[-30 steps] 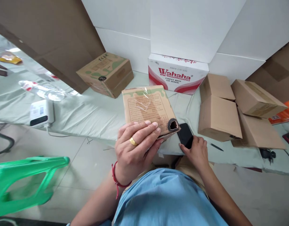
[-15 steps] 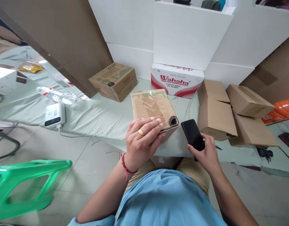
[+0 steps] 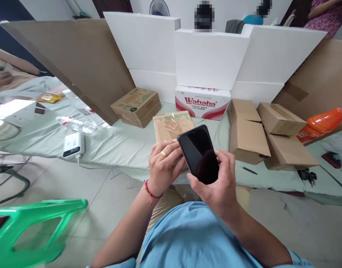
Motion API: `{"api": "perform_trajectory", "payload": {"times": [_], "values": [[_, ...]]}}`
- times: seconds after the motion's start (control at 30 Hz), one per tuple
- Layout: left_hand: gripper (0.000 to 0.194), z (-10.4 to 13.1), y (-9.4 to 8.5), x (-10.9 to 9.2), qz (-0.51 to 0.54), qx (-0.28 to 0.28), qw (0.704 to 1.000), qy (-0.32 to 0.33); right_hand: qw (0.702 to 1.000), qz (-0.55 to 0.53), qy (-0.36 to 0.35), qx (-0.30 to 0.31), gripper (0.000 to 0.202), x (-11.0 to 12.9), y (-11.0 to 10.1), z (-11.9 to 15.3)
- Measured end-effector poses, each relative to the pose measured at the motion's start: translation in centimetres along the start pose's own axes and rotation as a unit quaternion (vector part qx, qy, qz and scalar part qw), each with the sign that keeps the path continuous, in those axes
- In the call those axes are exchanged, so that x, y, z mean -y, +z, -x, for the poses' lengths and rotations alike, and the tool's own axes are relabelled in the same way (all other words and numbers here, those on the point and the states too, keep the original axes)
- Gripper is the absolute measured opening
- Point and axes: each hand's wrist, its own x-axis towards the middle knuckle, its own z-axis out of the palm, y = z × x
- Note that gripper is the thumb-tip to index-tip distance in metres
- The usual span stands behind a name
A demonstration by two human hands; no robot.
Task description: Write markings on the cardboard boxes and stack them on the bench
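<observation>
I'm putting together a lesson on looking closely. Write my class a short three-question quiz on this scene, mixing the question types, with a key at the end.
1. Multiple choice: What does the right hand hold?
A) an orange bottle
B) a black phone
C) a set of keys

2. True or false: The left hand is holding a green stool.

3. Fill in the blank: The large red lettering on the white-and-red carton at the back of the table reads "____".

Key:
1. B
2. False; its fingers touch the printed box.
3. Wahaha
</observation>
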Motion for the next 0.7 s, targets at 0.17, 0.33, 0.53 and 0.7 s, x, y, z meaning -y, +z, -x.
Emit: {"api": "perform_trajectory", "payload": {"times": [0.17, 0.33, 0.53, 0.7], "values": [[0.008, 0.0, 0.1, 0.1, -0.001, -0.004, 1.0, 0.005, 1.0, -0.001, 0.001, 0.001, 0.067, -0.2, -0.3, 0.1], [0.014, 0.0, -0.1, 0.3, -0.006, -0.004, 1.0, 0.014, 1.0, 0.011, 0.008, -0.005, 0.067, -0.8, -0.6, 0.0], [0.033, 1.4, -3.0, 2.3, 0.028, -0.017, 0.999, -0.014, 0.996, 0.078, 0.043, 0.0, 0.07, -5.1, -1.5, -0.1], [0.049, 4.9, -6.7, 5.5, 0.074, -0.072, 0.988, -0.113, 0.972, 0.161, 0.158, 0.063, 0.07, -11.3, -0.8, 1.0]]}}
